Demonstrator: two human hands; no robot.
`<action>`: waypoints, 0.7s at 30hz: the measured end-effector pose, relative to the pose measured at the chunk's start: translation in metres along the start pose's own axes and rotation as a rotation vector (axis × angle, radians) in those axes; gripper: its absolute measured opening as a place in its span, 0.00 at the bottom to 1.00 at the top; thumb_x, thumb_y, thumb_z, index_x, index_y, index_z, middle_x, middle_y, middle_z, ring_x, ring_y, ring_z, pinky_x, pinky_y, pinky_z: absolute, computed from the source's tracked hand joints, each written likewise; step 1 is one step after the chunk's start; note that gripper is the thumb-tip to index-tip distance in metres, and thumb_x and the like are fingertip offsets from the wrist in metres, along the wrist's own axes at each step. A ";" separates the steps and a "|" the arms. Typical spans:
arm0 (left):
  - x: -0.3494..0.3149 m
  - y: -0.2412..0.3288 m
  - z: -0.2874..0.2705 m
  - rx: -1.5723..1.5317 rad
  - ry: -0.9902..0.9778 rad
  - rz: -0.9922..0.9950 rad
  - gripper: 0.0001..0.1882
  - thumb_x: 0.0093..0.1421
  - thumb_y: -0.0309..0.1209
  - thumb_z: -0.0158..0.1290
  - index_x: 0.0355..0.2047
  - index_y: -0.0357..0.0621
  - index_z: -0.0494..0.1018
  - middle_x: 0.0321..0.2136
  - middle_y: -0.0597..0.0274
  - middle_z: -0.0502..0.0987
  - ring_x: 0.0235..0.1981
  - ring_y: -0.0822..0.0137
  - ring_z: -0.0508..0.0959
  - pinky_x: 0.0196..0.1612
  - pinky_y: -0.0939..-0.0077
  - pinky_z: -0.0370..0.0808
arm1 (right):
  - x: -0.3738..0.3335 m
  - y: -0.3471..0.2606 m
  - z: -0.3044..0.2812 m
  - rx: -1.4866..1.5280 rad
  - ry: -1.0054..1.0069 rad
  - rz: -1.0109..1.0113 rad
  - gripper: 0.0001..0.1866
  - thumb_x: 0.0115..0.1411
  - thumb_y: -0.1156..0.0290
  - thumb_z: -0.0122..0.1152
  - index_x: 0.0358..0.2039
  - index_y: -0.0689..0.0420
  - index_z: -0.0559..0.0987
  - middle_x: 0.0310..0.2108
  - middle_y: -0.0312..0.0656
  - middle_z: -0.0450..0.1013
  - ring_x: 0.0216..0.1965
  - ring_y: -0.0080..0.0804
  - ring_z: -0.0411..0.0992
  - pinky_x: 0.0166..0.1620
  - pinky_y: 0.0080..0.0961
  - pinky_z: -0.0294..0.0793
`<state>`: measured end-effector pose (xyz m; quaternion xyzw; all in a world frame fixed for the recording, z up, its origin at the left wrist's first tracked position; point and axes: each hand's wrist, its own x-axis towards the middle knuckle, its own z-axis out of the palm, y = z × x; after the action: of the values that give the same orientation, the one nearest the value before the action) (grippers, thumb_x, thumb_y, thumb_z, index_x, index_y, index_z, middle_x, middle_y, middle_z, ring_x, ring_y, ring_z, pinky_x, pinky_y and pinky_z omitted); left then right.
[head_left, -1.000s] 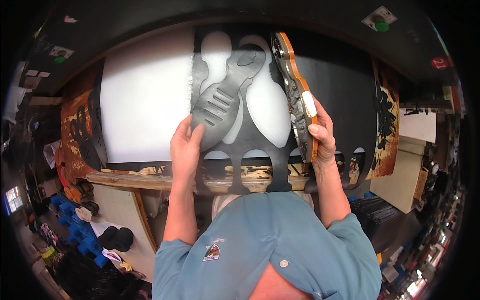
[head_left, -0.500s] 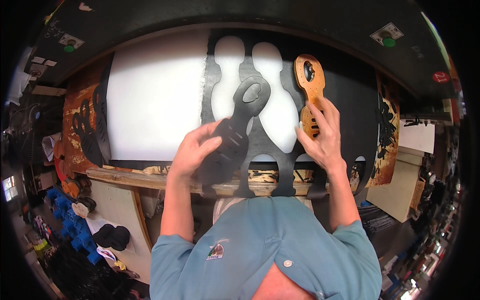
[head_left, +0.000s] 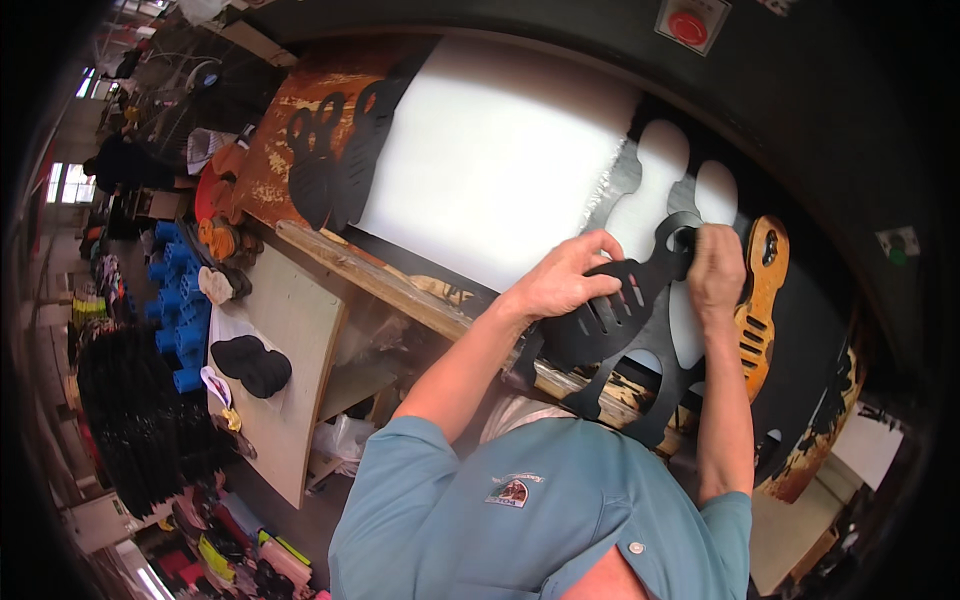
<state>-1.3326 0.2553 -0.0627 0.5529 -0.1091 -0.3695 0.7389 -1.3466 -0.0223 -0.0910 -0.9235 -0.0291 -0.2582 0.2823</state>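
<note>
My left hand (head_left: 568, 278) is closed on the wide, slotted end of a black sole-shaped cut-out piece (head_left: 590, 335). My right hand (head_left: 717, 272) has its fingers bent at the ring-shaped end of the same piece, pinching at the hole; the fingertips are partly hidden. Beneath lies a black sheet (head_left: 815, 320) with sole-shaped openings, through which a white board (head_left: 490, 150) shows. An orange cutting die (head_left: 762, 325) with a matching outline rests on the sheet, just right of my right hand.
Several black slotted cut-outs (head_left: 345, 165) lie at the bench's left end. A wooden rail (head_left: 370, 280) runs along the near edge. The dark machine beam overhead carries a red button (head_left: 688, 27) and a green button (head_left: 898, 248). Black pieces (head_left: 250, 366) sit on a side table.
My right hand has left the orange die and moved to the ring end of the black cut-out. My left hand keeps its hold. The view has turned and shifted left.
</note>
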 end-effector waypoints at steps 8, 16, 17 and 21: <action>-0.065 0.059 -0.194 0.469 0.855 0.287 0.19 0.64 0.20 0.61 0.55 0.35 0.76 0.49 0.52 0.86 0.48 0.67 0.84 0.53 0.73 0.81 | -0.043 0.046 -0.087 0.672 0.331 0.641 0.19 0.82 0.55 0.52 0.44 0.56 0.81 0.34 0.31 0.76 0.31 0.14 0.70 0.32 0.15 0.66; -0.093 0.090 -0.371 1.155 1.296 0.071 0.23 0.61 0.31 0.66 0.57 0.43 0.82 0.55 0.49 0.85 0.59 0.53 0.83 0.60 0.61 0.78 | -0.114 0.189 -0.205 0.013 0.416 0.813 0.22 0.80 0.50 0.54 0.41 0.57 0.80 0.22 0.31 0.65 0.25 0.21 0.66 0.30 0.23 0.66; -0.091 0.088 -0.377 1.260 1.287 0.036 0.22 0.61 0.32 0.66 0.57 0.44 0.82 0.55 0.48 0.85 0.59 0.51 0.83 0.61 0.59 0.78 | -0.122 0.199 -0.224 -0.233 0.331 0.901 0.26 0.80 0.48 0.53 0.49 0.62 0.83 0.24 0.37 0.74 0.28 0.30 0.75 0.36 0.29 0.75; -0.070 0.081 -0.362 1.531 1.329 -0.019 0.25 0.63 0.33 0.63 0.60 0.43 0.81 0.59 0.49 0.81 0.62 0.47 0.79 0.67 0.54 0.74 | -0.134 0.168 -0.225 -0.486 0.292 0.753 0.33 0.79 0.49 0.54 0.69 0.66 0.72 0.66 0.62 0.73 0.67 0.57 0.72 0.69 0.41 0.69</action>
<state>-1.1415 0.5782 -0.1049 0.9723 0.1210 0.1764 0.0938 -1.5333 -0.2715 -0.0828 -0.8630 0.4093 -0.2644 0.1331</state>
